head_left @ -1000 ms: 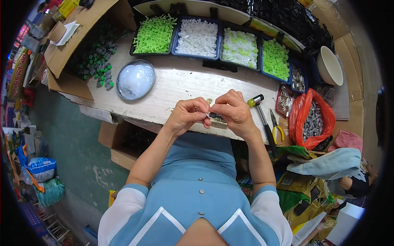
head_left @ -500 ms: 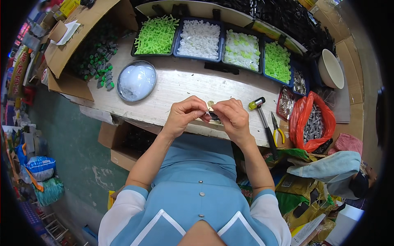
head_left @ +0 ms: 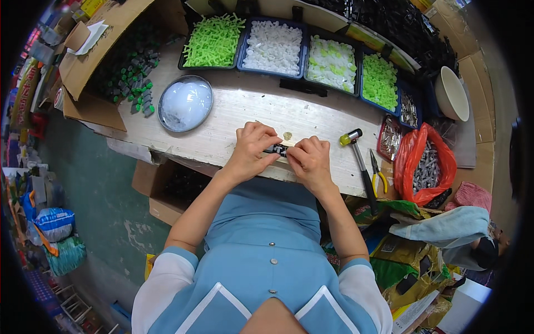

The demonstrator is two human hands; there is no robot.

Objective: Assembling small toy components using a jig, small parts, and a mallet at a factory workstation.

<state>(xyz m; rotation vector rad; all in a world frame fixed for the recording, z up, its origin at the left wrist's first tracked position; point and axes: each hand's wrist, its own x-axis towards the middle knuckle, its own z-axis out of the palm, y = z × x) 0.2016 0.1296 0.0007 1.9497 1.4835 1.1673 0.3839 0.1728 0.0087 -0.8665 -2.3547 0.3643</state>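
A small black part with silvery pieces [head_left: 276, 150] is at the table's front edge, between my hands. My left hand [head_left: 251, 151] grips its left end with thumb and fingers. At its right end, my right hand [head_left: 312, 162] pinches it with bent fingertips. The fingers cover both ends, so its full shape is hidden. Just beyond it on the tabletop is a small yellowish spot [head_left: 287, 136]. To the right of my right hand lie a mallet [head_left: 360, 165] with a yellow-and-black head and yellow-handled pliers [head_left: 376, 169].
Trays of green strips [head_left: 214, 42], white pieces [head_left: 272, 47], mixed pieces [head_left: 332, 64] and green pieces [head_left: 379, 82] line the back. At left are a round dish [head_left: 162, 116] of whitish stuff and a cardboard box [head_left: 100, 114]. A red bag [head_left: 409, 175] of grey parts sits right.
Both hands have lowered onto the black part. The left fingers have spread along it and the fingertips, which nearly met, are now farther apart. The silvery pieces now show.
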